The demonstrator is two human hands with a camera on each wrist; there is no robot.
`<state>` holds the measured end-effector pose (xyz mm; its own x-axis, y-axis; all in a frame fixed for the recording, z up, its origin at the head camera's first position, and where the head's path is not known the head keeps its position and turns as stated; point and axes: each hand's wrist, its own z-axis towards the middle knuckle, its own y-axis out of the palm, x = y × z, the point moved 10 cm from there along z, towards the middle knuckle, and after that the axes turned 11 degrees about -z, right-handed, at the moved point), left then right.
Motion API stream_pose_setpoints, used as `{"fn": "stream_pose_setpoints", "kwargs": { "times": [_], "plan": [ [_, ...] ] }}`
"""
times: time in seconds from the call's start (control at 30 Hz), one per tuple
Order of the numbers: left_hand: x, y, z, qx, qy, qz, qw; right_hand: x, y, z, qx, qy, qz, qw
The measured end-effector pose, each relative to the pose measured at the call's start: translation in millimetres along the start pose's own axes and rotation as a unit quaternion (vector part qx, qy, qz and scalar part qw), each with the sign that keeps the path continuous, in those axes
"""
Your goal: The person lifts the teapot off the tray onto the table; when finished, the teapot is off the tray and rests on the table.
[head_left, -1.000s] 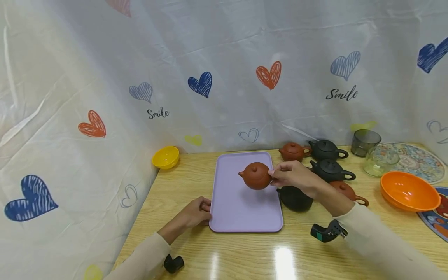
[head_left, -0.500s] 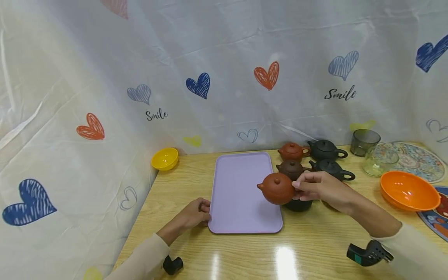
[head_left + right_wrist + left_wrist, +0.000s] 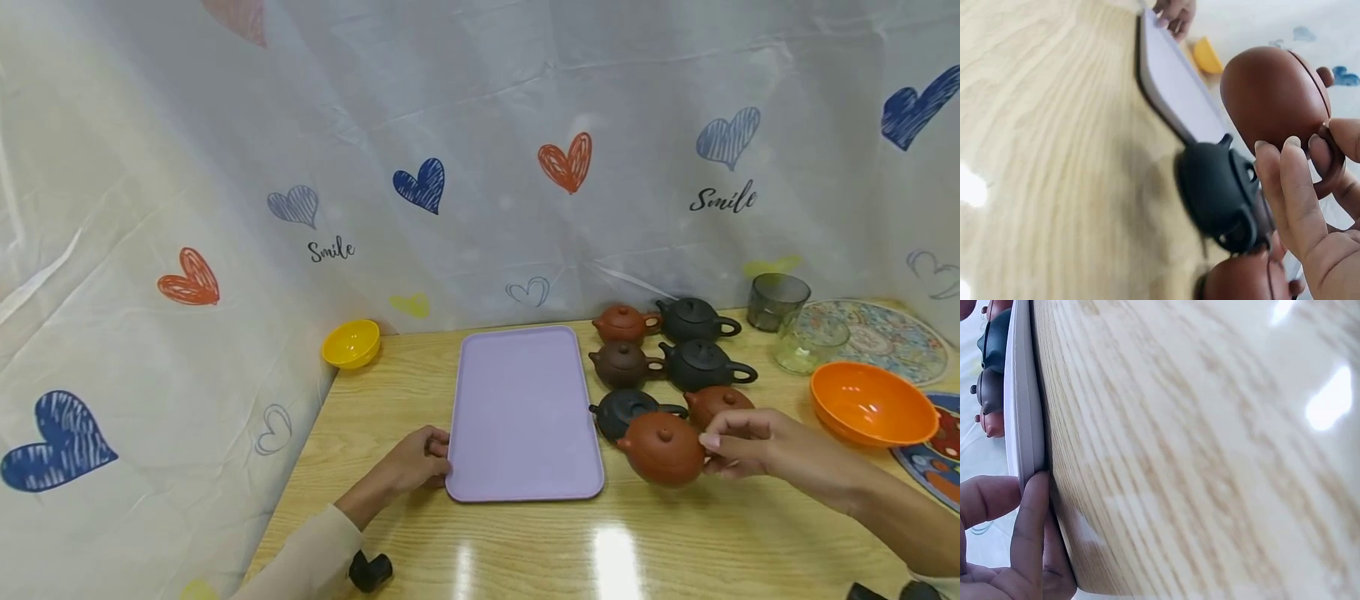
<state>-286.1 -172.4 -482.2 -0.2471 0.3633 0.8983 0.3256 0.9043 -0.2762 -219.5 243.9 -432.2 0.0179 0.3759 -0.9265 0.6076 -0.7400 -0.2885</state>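
Note:
A reddish-brown clay teapot (image 3: pixel 663 452) hangs above the table, its handle pinched by my right hand (image 3: pixel 776 450). The right wrist view gives the teapot's rounded underside (image 3: pixel 1272 100), with fingertips and thumb at the handle. In the head view its body partly covers a black teapot (image 3: pixel 619 410) standing by the lilac tray (image 3: pixel 525 417). My left hand (image 3: pixel 414 458) holds the tray's left edge near the front corner. From the left wrist, its fingers (image 3: pixel 1030 515) grip the tray rim (image 3: pixel 1022 412). Nothing lies on the tray.
Right of the tray stand more teapots: reddish (image 3: pixel 621 323), brown (image 3: pixel 621 365), black (image 3: pixel 701 365) and others. Farther right are an orange bowl (image 3: pixel 873 404), a dark glass (image 3: pixel 777 302), a clear greenish glass (image 3: pixel 810 346) and round patterned mats. A yellow bowl (image 3: pixel 351 344) sits back left.
My right hand has carried the reddish-brown teapot from over the tray rightward and toward me, past the tray's right edge. The left hand has stayed at the tray.

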Motion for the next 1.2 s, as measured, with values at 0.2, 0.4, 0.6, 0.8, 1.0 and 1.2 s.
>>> {"fn": "stream_pose_setpoints", "kwargs": {
  "times": [0.2,0.4,0.6,0.8,1.0,1.2],
  "plan": [
    [-0.2,0.1,1.3,0.000,0.006,-0.001,1.0000,26.8,1.9,-16.5,-0.017,0.022,-0.004,0.9996],
    [0.0,-0.2,0.7,0.002,0.010,-0.003,0.9999,45.2,3.3,-21.3,-0.030,0.020,0.017,0.9992],
    [0.2,0.3,0.0,0.000,0.008,-0.002,1.0000,51.2,1.6,-23.8,-0.024,0.004,0.023,0.9994],
    [0.8,0.5,-0.2,0.000,0.008,-0.003,1.0000,51.3,1.0,-22.4,-0.035,-0.011,0.030,0.9989],
    [0.2,0.0,-0.2,-0.001,0.007,-0.005,1.0000,48.2,9.0,-13.9,-0.045,-0.022,0.036,0.9981],
    [-0.3,-0.3,0.3,-0.002,0.005,-0.010,0.9999,40.8,19.2,-3.1,-0.051,-0.025,0.044,0.9974]
  ]
}}
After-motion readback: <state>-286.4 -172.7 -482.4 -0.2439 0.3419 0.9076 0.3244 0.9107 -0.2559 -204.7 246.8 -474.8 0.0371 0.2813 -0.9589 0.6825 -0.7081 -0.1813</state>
